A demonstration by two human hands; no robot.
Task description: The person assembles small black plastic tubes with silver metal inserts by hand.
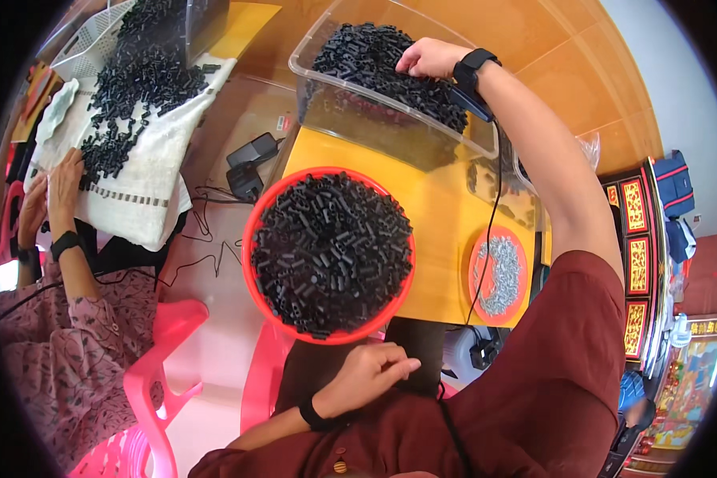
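My right hand (434,57) reaches into a clear plastic bin (358,147), its curled fingers touching a heap of short black tube pieces (366,56). What they hold, if anything, is hidden. Close to my body, just below a round red basin (251,239), my left hand (366,376) is closed, thumb against the bent fingers; I cannot make out anything inside it. The basin is full of similar black tube pieces (334,247) and rests partly over the near edge of the yellow table (434,255).
A red plate (476,271) of small silvery pieces lies right. At left, another person's hands (64,179) work by black pieces on a white towel (139,207). A black cable (494,215) hangs from near my right wrist. A pink chair (155,382) stands lower left.
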